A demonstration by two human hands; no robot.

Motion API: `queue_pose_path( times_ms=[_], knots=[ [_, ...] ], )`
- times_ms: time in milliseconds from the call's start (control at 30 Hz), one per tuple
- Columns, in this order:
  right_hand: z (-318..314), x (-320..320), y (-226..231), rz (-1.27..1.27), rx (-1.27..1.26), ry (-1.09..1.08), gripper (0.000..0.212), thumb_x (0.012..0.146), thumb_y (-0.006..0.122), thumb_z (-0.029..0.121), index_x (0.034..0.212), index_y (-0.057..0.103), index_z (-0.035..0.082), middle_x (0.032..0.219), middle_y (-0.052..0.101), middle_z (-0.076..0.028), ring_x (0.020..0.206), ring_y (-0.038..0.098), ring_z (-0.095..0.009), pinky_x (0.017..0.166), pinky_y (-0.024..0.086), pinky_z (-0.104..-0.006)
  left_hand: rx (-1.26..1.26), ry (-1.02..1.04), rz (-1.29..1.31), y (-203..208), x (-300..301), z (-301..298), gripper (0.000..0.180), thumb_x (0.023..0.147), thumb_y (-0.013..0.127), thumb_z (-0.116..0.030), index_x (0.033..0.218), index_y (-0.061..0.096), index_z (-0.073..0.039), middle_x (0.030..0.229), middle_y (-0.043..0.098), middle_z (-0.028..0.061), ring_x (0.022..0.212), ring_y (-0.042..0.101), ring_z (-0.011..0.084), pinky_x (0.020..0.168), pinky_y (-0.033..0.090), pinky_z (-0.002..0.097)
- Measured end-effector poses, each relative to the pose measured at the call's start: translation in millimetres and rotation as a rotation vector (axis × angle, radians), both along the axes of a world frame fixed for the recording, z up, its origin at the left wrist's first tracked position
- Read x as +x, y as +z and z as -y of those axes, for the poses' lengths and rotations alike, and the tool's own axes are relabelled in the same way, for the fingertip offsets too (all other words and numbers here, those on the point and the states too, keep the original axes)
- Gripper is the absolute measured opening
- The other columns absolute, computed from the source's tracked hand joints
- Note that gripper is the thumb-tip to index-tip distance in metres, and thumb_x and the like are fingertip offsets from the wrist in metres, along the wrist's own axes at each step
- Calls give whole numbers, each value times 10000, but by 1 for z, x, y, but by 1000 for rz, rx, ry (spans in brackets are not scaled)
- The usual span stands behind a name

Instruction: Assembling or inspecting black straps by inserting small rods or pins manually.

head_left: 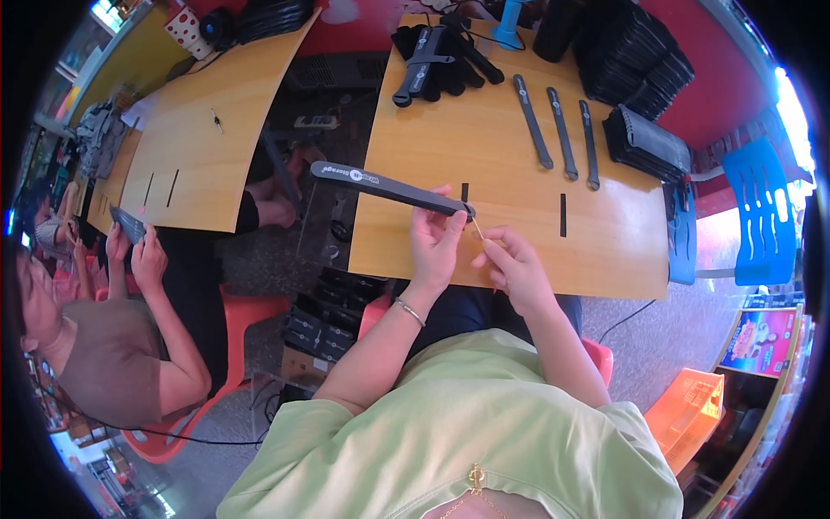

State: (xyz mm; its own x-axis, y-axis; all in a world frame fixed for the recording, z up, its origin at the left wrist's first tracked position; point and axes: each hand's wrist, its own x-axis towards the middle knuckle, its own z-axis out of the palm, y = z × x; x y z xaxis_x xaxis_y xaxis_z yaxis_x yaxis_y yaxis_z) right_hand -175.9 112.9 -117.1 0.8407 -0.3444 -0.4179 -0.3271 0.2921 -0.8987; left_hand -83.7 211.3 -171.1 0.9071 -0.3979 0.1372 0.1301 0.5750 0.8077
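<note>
My left hand (435, 245) pinches a long dark grey strap (380, 183) with white print near its right end. The strap reaches out to the left above the table's near edge. In my right hand (517, 266) a thin pale stick (476, 227) is gripped between thumb and fingers. Its upper tip meets the rounded strap end beside my left thumb; fingers partly hide that contact. Three similar straps (564, 138) lie side by side farther back on the wooden table (510, 186).
A heap of dark straps (428, 65) sits at the far left of the table. Stacked black pouches (631, 56) and a grey-black bundle (647, 143) stand back right. A blue chair (757, 212) is at the right, an orange crate (687, 411) below it. Another person (112, 355) sits left.
</note>
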Motion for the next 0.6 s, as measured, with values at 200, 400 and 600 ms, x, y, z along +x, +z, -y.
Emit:
queue_pose_path(
  times_ms=[200, 400, 600],
  knots=[
    [-8, 4, -33, 263, -629, -72, 133, 925, 502, 142, 1016, 559, 63, 721, 605, -29, 512, 424, -37, 450, 326, -173, 210, 84, 99, -2, 3, -3, 393, 886, 556, -33, 1251, 413, -56, 956, 572, 48, 875, 570, 118, 773, 467, 240],
    [4, -1, -34, 224, -232, -46, 125, 920, 510, 160, 971, 543, 50, 708, 617, -41, 540, 513, -90, 488, 408, -225, 123, -27, 50, 7, -2, 5, 444, 903, 517, -29, 1316, 359, -60, 995, 553, 61, 893, 581, 146, 792, 495, 278],
    [3, -8, -25, 214, -112, -37, 140, 905, 495, 128, 1025, 534, 68, 724, 635, -80, 608, 603, -195, 536, 453, -293, 128, -79, 50, 13, -5, 3, 498, 913, 488, -19, 1373, 306, -76, 1047, 522, 48, 911, 578, 156, 825, 503, 299]
  ],
)
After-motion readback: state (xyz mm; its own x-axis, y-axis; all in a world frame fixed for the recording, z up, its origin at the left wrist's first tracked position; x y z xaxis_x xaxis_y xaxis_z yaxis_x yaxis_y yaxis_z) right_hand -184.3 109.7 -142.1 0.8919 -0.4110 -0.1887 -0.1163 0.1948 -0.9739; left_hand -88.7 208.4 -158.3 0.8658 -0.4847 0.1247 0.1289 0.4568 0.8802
